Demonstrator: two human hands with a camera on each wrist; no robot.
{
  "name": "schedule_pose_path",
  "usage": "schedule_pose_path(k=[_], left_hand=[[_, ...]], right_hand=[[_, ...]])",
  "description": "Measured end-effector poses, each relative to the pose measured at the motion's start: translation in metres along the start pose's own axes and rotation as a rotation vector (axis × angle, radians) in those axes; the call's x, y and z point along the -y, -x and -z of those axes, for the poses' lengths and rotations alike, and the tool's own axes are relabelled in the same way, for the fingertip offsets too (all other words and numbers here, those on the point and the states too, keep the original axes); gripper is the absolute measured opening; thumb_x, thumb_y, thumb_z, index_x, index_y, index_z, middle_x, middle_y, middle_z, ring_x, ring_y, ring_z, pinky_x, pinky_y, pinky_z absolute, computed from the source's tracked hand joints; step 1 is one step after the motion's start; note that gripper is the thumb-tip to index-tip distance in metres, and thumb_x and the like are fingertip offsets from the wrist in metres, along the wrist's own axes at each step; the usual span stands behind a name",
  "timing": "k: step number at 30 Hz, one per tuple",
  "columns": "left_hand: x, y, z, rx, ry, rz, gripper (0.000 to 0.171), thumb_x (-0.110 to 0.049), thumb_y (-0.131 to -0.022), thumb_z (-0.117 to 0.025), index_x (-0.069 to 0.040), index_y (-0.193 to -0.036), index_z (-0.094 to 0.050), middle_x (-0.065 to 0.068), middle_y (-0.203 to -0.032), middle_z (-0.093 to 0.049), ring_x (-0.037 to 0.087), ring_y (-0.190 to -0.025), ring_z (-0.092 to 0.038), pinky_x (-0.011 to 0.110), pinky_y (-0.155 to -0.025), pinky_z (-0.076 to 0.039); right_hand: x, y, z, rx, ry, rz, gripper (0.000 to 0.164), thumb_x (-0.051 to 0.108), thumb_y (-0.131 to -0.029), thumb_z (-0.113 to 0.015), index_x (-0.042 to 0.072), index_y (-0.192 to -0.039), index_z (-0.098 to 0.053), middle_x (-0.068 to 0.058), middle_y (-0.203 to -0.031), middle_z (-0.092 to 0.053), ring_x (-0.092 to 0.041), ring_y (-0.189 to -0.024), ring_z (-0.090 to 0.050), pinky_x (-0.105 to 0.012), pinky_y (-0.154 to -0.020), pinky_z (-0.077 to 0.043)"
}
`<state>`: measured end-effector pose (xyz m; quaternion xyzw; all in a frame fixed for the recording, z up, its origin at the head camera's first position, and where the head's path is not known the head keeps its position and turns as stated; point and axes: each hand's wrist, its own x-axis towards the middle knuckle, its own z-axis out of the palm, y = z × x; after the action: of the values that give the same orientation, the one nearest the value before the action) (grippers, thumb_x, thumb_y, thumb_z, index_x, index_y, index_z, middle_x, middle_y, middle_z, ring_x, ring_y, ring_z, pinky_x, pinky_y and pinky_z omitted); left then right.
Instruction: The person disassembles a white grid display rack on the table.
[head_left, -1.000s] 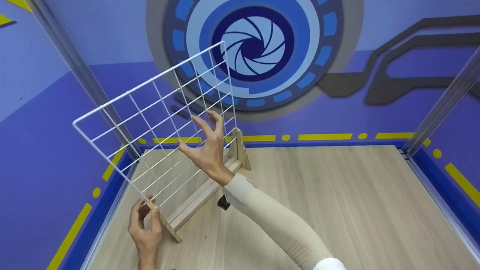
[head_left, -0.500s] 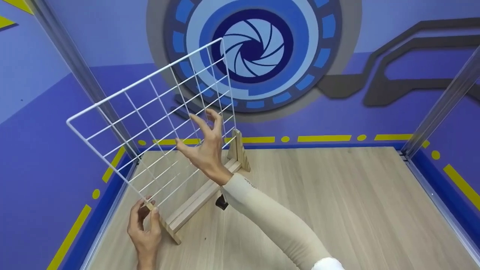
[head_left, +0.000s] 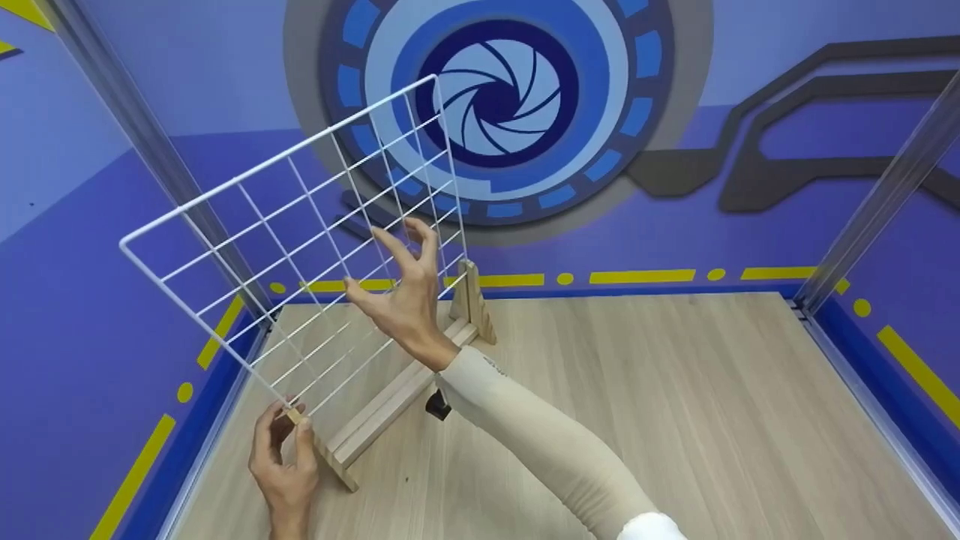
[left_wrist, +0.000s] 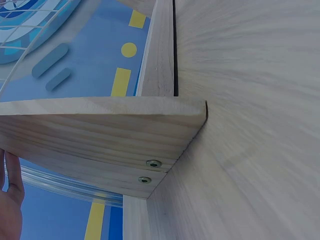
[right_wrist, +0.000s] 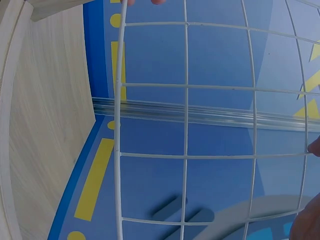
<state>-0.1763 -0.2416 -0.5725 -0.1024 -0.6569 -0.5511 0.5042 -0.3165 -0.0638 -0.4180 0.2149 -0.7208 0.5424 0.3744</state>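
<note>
A white wire grid panel (head_left: 330,129) leans up from a wooden stand (head_left: 397,397), its lower edge between the stand's two end pieces. At the near end, my left hand (head_left: 283,476) pinches the tip of the end piece (head_left: 322,442) close to the panel's lower corner, thumb in front and fingers behind. The left wrist view shows that same wooden end piece (left_wrist: 100,135) with two bolts in it. My right hand (head_left: 409,304) is spread over the panel's lower middle, its curved thumb and fingers gripping the wires. In the right wrist view a fingertip (right_wrist: 314,147) meets a wire crossing.
A small black object (head_left: 438,405) shows under my right forearm, beside the stand. The stand rests on a wood-grain tabletop (head_left: 637,390). Blue patterned walls (head_left: 600,247) and metal corner posts (head_left: 877,195) border it, the left wall rising near the panel.
The head view has drifted slightly. The panel's upper edge has tilted a little leftward relative to the stand. Both hands keep their holds.
</note>
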Motion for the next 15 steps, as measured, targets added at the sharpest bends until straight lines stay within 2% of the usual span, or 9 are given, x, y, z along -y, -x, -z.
schedule_pose_path(k=[8,12,15], left_hand=[[0.026,0.008,0.005,-0.003,0.025,0.019,0.044,0.030,-0.082,-0.064,0.026,-0.125,-0.057,0.005,-0.117,-0.075,0.021,-0.103,-0.074,0.020,-0.095,-0.057],[0.027,0.008,0.006,0.003,0.022,0.019,0.045,0.029,-0.082,-0.064,0.025,-0.126,-0.057,0.001,-0.119,-0.075,0.020,-0.104,-0.075,0.021,-0.096,-0.057],[0.020,0.007,0.006,0.008,0.019,0.014,0.044,0.029,-0.083,-0.063,0.026,-0.126,-0.057,0.006,-0.119,-0.075,0.015,-0.105,-0.075,0.020,-0.096,-0.057]], right_hand=[[0.004,-0.007,0.001,-0.009,0.005,0.016,0.068,0.029,-0.076,-0.095,0.016,-0.138,-0.071,-0.013,-0.155,-0.041,-0.025,-0.143,-0.043,-0.039,-0.116,-0.047],[0.006,-0.009,0.001,-0.019,-0.010,0.032,0.068,0.028,-0.076,-0.095,0.015,-0.138,-0.071,-0.014,-0.155,-0.041,-0.025,-0.142,-0.043,-0.043,-0.115,-0.048],[0.007,-0.009,0.001,-0.021,-0.015,0.036,0.068,0.028,-0.076,-0.095,0.015,-0.137,-0.071,-0.015,-0.154,-0.042,-0.025,-0.141,-0.044,-0.042,-0.115,-0.048]])
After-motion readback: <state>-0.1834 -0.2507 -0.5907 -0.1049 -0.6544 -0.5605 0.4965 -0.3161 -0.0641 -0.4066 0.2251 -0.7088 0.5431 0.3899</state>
